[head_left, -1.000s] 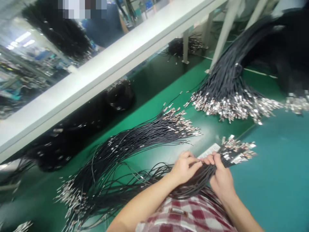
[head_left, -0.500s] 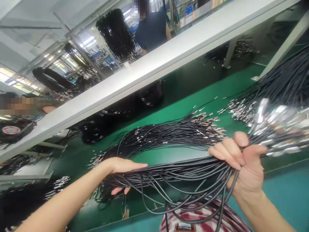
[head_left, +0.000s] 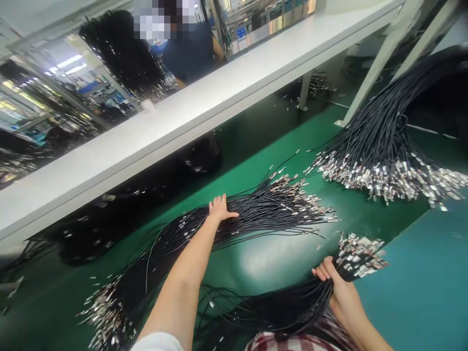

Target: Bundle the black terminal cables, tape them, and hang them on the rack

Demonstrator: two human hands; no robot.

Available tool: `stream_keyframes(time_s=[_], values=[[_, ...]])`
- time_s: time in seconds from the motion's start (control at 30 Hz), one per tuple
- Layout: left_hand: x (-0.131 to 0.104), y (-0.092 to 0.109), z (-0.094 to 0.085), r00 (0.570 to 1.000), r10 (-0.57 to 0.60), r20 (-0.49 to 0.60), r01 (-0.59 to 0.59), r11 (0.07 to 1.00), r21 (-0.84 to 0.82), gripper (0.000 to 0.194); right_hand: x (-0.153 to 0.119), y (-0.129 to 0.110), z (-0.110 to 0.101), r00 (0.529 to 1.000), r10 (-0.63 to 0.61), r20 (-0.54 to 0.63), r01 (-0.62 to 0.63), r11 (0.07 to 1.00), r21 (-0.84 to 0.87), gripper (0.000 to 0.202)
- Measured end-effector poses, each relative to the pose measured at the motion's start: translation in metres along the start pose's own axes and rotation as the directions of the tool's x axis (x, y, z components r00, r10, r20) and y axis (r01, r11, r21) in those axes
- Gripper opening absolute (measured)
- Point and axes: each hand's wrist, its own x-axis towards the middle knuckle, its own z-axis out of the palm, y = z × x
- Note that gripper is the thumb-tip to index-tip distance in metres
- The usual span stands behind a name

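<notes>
My right hand (head_left: pixel 338 282) is closed round a bundle of black cables (head_left: pixel 285 307), just below its cluster of metal-tipped ends (head_left: pixel 361 256). The rest of that bundle sags to the left, over a red-and-white checked cloth (head_left: pixel 270 342). Stretched forward, my left hand (head_left: pixel 221 209) rests on top of a long pile of black cables (head_left: pixel 256 212) with its fingers spread. Silvery connectors show at both ends of this pile, which lies on the green surface (head_left: pixel 263 263).
A large sheaf of black cables (head_left: pixel 380 131) drapes down at the right, its silvery ends fanned out. A white shelf edge (head_left: pixel 204 107) runs diagonally across the view. Behind it are a person in a dark top (head_left: pixel 190 51) and a hanging cable bundle (head_left: pixel 120 53).
My left hand has let go of the held bundle and moved up and right onto the pile. My right hand has moved lower and left, still gripping the bundle. The view has shifted.
</notes>
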Motion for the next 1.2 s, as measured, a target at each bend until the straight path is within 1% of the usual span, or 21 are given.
stream_keyframes(time_s=[0.03, 0.1, 0.17, 0.27, 0.33, 0.37, 0.43, 0.53, 0.6, 0.63, 0.73, 0.77, 0.83, 0.87, 0.9, 0.97, 1.0, 1.03, 1.07, 1.13, 1.2], values=[[0.007, -0.002, -0.001, 0.999, -0.017, 0.051, 0.016, 1.0, 0.018, 0.077, 0.0, 0.0, 0.002, 1.0, -0.004, -0.003, 0.004, 1.0, -0.001, 0.044], [-0.002, -0.002, 0.006, 0.997, -0.005, 0.081, 0.002, 0.999, 0.038, 0.053, 0.0, 0.0, 0.003, 1.0, -0.003, -0.011, 0.003, 1.0, 0.0, 0.042], [-0.034, 0.004, 0.025, 0.999, 0.016, 0.039, -0.018, 0.999, 0.049, 0.034, 0.001, 0.001, 0.002, 1.0, 0.006, -0.019, -0.006, 1.0, 0.003, 0.041], [-0.099, 0.019, 0.066, 0.997, 0.078, -0.001, -0.078, 0.997, 0.024, 0.032, 0.002, -0.001, 0.0, 0.999, 0.024, -0.024, -0.024, 1.0, 0.005, 0.042], [-0.133, 0.028, 0.089, 0.991, 0.13, -0.022, -0.131, 0.991, -0.028, 0.027, 0.003, -0.003, 0.0, 0.999, 0.038, -0.019, -0.038, 0.999, -0.001, 0.042], [-0.143, 0.031, 0.098, 0.989, 0.14, -0.038, -0.142, 0.988, -0.055, 0.023, 0.003, -0.004, 0.0, 0.999, 0.047, -0.013, -0.047, 0.999, -0.007, 0.043], [-0.146, 0.032, 0.105, 0.986, 0.126, -0.106, -0.135, 0.987, -0.084, 0.021, 0.002, -0.005, 0.0, 0.998, 0.064, -0.003, -0.064, 0.998, -0.015, 0.043], [-0.119, 0.022, 0.095, 0.976, 0.033, -0.218, -0.04, 0.999, -0.028, 0.047, 0.002, -0.005, 0.0, 0.998, 0.067, -0.01, -0.067, 0.998, -0.008, 0.042], [-0.092, 0.008, 0.077, 0.978, -0.012, -0.206, 0.02, 0.999, 0.038, 0.057, 0.001, -0.005, -0.001, 0.997, 0.068, -0.025, -0.067, 0.998, 0.004, 0.042], [-0.079, 0.0, 0.065, 0.987, -0.004, -0.158, 0.015, 0.997, 0.073, 0.054, 0.001, -0.005, -0.001, 0.997, 0.07, -0.028, -0.07, 0.998, 0.01, 0.042], [-0.045, -0.031, 0.022, 0.996, 0.086, -0.005, -0.085, 0.985, 0.15, 0.029, -0.001, -0.006, -0.001, 0.996, 0.077, -0.035, -0.077, 0.997, 0.025, 0.041], [-0.037, -0.04, 0.008, 0.996, 0.083, -0.011, -0.08, 0.981, 0.178, 0.025, -0.001, -0.007, -0.001, 0.996, 0.08, -0.04, -0.079, 0.996, 0.029, 0.041], [-0.029, -0.052, -0.014, 0.993, 0.006, -0.122, 0.022, 0.973, 0.229, 0.026, -0.001, -0.008, -0.001, 0.995, 0.085, -0.054, -0.083, 0.996, 0.042, 0.042], [-0.03, -0.051, -0.019, 0.985, -0.016, -0.171, 0.057, 0.969, 0.241, 0.028, -0.001, -0.008, -0.001, 0.994, 0.088, -0.058, -0.085, 0.995, 0.051, 0.043], [-0.033, -0.046, -0.018, 0.983, -0.004, -0.183, 0.048, 0.971, 0.236, 0.027, -0.001, -0.008, 0.0, 0.994, 0.09, -0.06, -0.086, 0.995, 0.058, 0.043], [-0.048, -0.023, 0.001, 0.99, 0.109, -0.087, -0.091, 0.979, 0.184, 0.023, 0.0, -0.007, 0.0, 0.994, 0.09, -0.061, -0.086, 0.994, 0.066, 0.043], [-0.057, -0.007, 0.018, 0.983, 0.183, -0.011, -0.18, 0.975, 0.132, 0.023, 0.0, -0.007, 0.001, 0.994, 0.091, -0.061, -0.087, 0.994, 0.066, 0.043], [-0.068, 0.01, 0.037, 0.978, 0.208, 0.021, -0.209, 0.972, 0.107, 0.024, 0.0, -0.007, 0.001, 0.994, 0.092, -0.06, -0.088, 0.994, 0.063, 0.042], [-0.078, 0.025, 0.057, 0.981, 0.192, 0.006, -0.191, 0.977, 0.094, 0.032, 0.001, -0.007, 0.001, 0.994, 0.091, -0.059, -0.088, 0.994, 0.059, 0.042], [-0.095, 0.05, 0.09, 0.992, 0.045, -0.116, -0.043, 0.999, 0.018, 0.052, 0.001, -0.007, 0.001, 0.995, 0.087, -0.05, -0.084, 0.995, 0.055, 0.041], [-0.109, 0.063, 0.107, 0.985, -0.071, -0.16, 0.061, 0.996, -0.064, 0.057, 0.001, -0.008, 0.0, 0.995, 0.086, -0.042, -0.083, 0.994, 0.065, 0.042]])
